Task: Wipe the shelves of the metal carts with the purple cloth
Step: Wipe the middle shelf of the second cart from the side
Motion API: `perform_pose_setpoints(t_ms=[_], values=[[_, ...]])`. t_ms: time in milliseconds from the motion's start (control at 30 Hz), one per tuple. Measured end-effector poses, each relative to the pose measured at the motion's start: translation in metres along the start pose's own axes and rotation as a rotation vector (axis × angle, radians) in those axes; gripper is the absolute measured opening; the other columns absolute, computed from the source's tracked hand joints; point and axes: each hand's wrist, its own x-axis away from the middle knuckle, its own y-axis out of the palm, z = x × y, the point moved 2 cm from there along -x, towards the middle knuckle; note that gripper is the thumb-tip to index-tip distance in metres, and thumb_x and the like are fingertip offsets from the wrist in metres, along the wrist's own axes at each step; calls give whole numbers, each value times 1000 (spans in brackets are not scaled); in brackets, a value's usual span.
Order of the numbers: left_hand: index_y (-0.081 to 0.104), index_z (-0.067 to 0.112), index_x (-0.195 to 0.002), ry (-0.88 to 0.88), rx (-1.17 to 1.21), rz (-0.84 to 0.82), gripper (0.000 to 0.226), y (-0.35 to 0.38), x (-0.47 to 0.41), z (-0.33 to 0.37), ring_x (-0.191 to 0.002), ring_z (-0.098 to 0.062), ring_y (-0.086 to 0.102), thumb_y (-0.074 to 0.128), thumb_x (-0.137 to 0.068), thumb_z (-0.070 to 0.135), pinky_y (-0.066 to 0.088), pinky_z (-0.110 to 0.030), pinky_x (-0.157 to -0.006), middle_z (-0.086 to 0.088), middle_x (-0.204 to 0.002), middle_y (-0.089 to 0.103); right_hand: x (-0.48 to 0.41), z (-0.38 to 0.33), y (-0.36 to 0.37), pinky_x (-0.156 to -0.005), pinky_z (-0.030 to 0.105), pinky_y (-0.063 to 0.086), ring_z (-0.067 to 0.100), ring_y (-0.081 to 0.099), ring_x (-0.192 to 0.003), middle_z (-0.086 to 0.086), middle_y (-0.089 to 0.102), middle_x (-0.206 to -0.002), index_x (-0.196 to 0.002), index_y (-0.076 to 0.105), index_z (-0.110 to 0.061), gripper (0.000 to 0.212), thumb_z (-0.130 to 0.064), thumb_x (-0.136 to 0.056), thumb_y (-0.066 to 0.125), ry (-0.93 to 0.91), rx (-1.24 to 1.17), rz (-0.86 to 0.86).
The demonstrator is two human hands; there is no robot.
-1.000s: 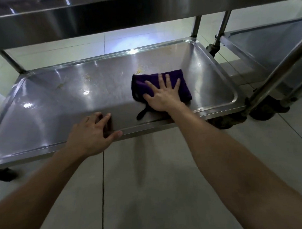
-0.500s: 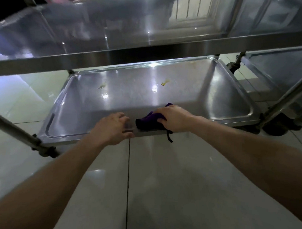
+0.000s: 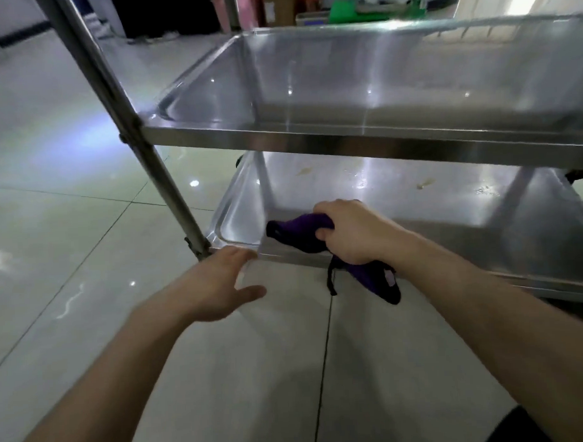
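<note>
My right hand [image 3: 353, 232] is closed around the bunched purple cloth [image 3: 295, 232] at the front rim of the cart's bottom shelf [image 3: 448, 212]. One end of the cloth hangs below my fist over the floor. My left hand [image 3: 219, 284] hovers open, fingers spread, just in front of the shelf's front left corner and apart from the rim. The bottom shelf carries a few yellowish stains toward its back. Above it, the middle shelf [image 3: 361, 86] is a shiny steel tray.
The cart's upright post [image 3: 125, 127] rises at the front left corner. Glossy tiled floor [image 3: 68, 212] spreads to the left and under me. Boxes and a green item [image 3: 342, 10] stand behind the cart, and a dark caster [image 3: 579, 176] shows at the far right.
My right hand went from pressing the cloth flat on the bottom shelf to gripping it bunched at the front rim. My left hand let go of the rim. The view rose, revealing the middle shelf.
</note>
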Motion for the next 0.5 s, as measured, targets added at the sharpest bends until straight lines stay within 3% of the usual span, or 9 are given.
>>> perform_pose_setpoints(t_ms=[100,200,300,400,500], values=[[34,40,-166,-31,-27,-123,86,-6,8,-15,-152,-16,43,67,-93,72,37,-36,-123,10,-170,38,7,-4,23,-74,36,61,13,66,-86,-2,70,-111,-136,62,-28,28,-21,-109,56,10,-80,34],[33,40,-166,-19,8,29,82,-26,11,-19,-151,-16,45,62,-96,71,38,-37,-121,9,-165,47,2,-3,35,-67,26,53,6,63,-84,-6,70,-112,-139,61,-34,32,-22,-109,58,-6,-70,65],[35,42,-164,-45,34,87,74,-34,29,-30,-148,-16,47,62,-100,65,40,-37,-119,10,-165,46,1,-16,41,-81,31,45,12,58,-97,-3,69,-123,-146,59,-30,39,-18,-108,60,-30,-70,101],[29,42,-166,-121,139,71,77,-29,53,-44,-146,-17,51,61,-100,65,43,-39,-118,8,-165,47,10,-32,51,-88,27,37,9,51,-103,-1,68,-129,-146,60,-26,40,-17,-107,63,-15,-150,140],[31,37,-165,-170,243,87,76,-18,78,-55,-137,-20,58,60,-101,64,50,-42,-112,2,-154,56,24,-55,60,-94,26,40,15,57,-116,0,66,-139,-147,60,-22,39,-15,-108,62,35,-257,128]])
